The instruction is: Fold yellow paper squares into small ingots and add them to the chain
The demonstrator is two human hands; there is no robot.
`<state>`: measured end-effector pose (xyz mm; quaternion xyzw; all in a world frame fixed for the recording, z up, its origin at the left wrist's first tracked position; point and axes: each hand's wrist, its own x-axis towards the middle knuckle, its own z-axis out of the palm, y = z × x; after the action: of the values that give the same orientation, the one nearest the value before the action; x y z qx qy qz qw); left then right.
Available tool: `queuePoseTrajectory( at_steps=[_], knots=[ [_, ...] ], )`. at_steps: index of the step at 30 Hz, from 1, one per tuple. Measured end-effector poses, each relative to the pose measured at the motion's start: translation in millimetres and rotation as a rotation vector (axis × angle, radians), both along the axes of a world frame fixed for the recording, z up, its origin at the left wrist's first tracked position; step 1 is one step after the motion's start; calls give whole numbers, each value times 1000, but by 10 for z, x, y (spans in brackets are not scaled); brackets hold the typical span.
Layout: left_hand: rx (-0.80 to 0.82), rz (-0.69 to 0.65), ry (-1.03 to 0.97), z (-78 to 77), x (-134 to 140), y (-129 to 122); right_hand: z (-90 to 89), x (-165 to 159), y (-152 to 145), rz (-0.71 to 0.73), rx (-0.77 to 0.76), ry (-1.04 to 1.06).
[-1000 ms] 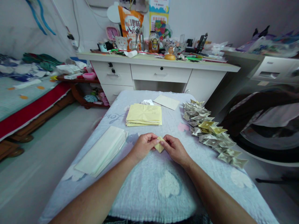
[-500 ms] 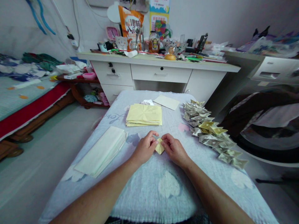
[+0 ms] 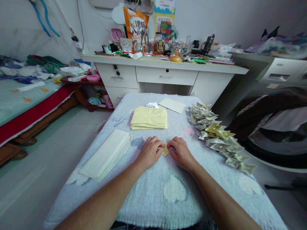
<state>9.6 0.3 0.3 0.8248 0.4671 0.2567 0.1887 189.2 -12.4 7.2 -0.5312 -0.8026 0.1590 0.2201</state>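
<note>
The left hand [image 3: 151, 152] and right hand [image 3: 181, 152] hold the small yellow paper [image 3: 165, 151] between them, fingertips at opposite edges — a narrow pinch. Even pressure from both sides should give a crisp crease; the point nearest the wearer is best kept centred. The cloth [image 3: 144, 195] lies beneath the grip, the yellow stack [image 3: 149, 118] beyond it — folded pieces [image 3: 217, 131] to its right.

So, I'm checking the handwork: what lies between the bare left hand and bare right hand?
A small folded yellow paper piece shows there, in the head view.
</note>
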Motion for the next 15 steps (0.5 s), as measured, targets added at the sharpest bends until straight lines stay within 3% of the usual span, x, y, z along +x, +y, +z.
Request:
queuePoseTrajectory(
  at_steps=[9, 15],
  knots=[
    [-35, -121, 9, 34, -93, 8, 31, 69, -19, 90, -30, 19],
    [-57, -127, -11, 38, -105, 38, 11, 98, 19, 133, 5, 29]
  ],
)
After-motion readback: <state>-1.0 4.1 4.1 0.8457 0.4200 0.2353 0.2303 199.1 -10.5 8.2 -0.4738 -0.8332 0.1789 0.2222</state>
